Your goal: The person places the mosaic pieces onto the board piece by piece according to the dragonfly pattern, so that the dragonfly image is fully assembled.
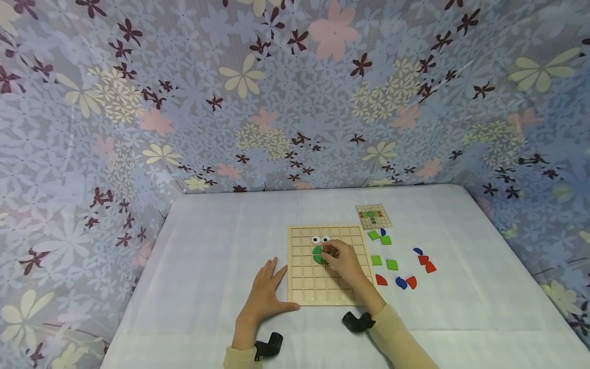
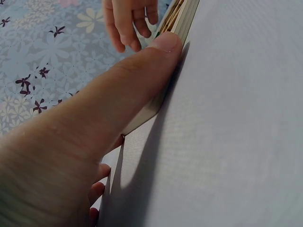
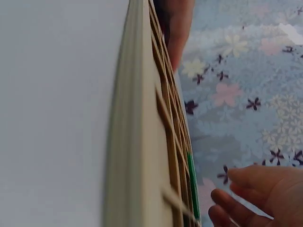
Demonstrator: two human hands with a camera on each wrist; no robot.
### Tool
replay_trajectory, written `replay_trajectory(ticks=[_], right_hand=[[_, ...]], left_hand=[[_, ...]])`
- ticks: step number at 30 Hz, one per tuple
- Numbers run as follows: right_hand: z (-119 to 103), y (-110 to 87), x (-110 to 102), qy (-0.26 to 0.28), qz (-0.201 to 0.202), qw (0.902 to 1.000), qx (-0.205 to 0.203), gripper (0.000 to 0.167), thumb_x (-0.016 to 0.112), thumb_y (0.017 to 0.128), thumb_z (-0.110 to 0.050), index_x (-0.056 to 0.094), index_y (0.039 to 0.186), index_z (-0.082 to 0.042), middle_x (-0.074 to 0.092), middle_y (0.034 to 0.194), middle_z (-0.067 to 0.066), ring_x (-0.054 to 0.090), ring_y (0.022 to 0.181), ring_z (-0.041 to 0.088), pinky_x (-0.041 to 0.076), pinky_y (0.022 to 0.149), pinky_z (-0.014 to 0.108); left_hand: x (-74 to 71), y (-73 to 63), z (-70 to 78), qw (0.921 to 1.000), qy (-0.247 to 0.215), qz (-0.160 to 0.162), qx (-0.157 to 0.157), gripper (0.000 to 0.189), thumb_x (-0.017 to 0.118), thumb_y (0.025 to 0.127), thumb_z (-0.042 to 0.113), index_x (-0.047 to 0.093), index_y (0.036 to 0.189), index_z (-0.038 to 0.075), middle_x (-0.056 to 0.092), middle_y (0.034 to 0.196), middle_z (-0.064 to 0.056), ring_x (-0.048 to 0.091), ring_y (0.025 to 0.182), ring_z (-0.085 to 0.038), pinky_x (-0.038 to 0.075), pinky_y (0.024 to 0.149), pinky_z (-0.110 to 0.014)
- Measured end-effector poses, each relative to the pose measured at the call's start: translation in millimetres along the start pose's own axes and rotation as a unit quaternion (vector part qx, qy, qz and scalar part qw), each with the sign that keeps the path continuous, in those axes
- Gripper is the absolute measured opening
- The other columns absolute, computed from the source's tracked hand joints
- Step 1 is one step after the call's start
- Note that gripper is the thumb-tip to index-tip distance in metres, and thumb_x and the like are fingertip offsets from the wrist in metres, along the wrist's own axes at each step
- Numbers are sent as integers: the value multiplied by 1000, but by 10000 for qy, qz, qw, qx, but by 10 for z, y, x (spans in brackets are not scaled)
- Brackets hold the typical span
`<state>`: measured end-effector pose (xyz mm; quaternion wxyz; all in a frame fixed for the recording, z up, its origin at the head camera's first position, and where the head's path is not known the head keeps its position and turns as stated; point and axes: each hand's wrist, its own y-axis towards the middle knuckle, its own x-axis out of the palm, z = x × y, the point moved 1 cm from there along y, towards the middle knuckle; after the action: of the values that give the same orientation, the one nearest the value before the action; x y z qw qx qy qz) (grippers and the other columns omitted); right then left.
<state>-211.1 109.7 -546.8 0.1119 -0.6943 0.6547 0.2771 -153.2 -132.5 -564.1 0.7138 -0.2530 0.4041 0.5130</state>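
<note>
A square wooden grid board (image 1: 301,282) lies on the white-covered table. My left hand (image 1: 265,292) is spread at its left side, the thumb touching the near left corner; in the left wrist view the thumb (image 2: 118,90) lies against the board's edge (image 2: 189,19). Toward the top of the grid, green rounded pieces (image 1: 317,254) form a disc, partly covered by my right hand (image 1: 344,262). Two white eye pieces (image 1: 315,240) sit just above them. In the right wrist view, the right hand's fingers (image 3: 251,177) are bent loosely and apart, with nothing visible between them.
A small pattern card (image 1: 374,218) lies beyond the board's far right corner. Right of the board are loose green squares (image 1: 392,264), red quarter-round pieces (image 1: 412,282) and blue half-round pieces (image 1: 417,251). Floral cloth (image 1: 295,102) hangs behind the table.
</note>
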Motion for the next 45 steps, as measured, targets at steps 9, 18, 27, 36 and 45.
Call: replay_trajectory(ticks=[9, 18, 27, 36, 45], right_hand=[[135, 78, -359, -103, 640, 9979, 20, 24, 68, 86, -4, 67, 108, 3, 68, 89, 14, 61, 77, 17, 51, 67, 20], [324, 98, -768, -341, 990, 9931, 534, 31, 66, 87, -4, 63, 116, 5, 68, 98, 21, 62, 86, 30, 50, 70, 21], [605, 52, -1061, -998, 1211, 9826, 999, 39, 65, 82, 5, 60, 120, 5, 64, 111, 27, 59, 103, 40, 50, 88, 51], [800, 19, -1114, -927, 634, 9829, 1456, 48, 63, 83, 6, 52, 129, 7, 57, 125, 29, 52, 118, 42, 43, 101, 55], [796, 20, -1155, -1203, 666, 9807, 1387, 46, 64, 83, 5, 54, 128, 6, 61, 116, 28, 56, 105, 39, 49, 90, 52]], left_hand=[[-22, 6, 6, 9999, -88, 3, -66, 106, 84, 58, 55, 42, 144, 10, 25, 157, -18, 20, 145, -39, 22, 117, -57], [-32, -16, -3, 9999, -51, -23, -107, 106, 83, 58, 55, 43, 144, 9, 26, 156, -18, 21, 145, -39, 22, 117, -56], [-15, -41, -10, 9999, -33, -23, -143, 105, 84, 57, 55, 44, 143, 9, 27, 156, -19, 21, 145, -39, 22, 117, -57], [12, -37, -2, 9999, -106, 9, -129, 105, 84, 56, 56, 46, 142, 8, 28, 155, -20, 22, 145, -40, 22, 116, -57], [17, 2, 28, 10000, -24, 37, -23, 106, 84, 56, 56, 45, 142, 8, 28, 155, -20, 22, 144, -40, 23, 116, -57]])
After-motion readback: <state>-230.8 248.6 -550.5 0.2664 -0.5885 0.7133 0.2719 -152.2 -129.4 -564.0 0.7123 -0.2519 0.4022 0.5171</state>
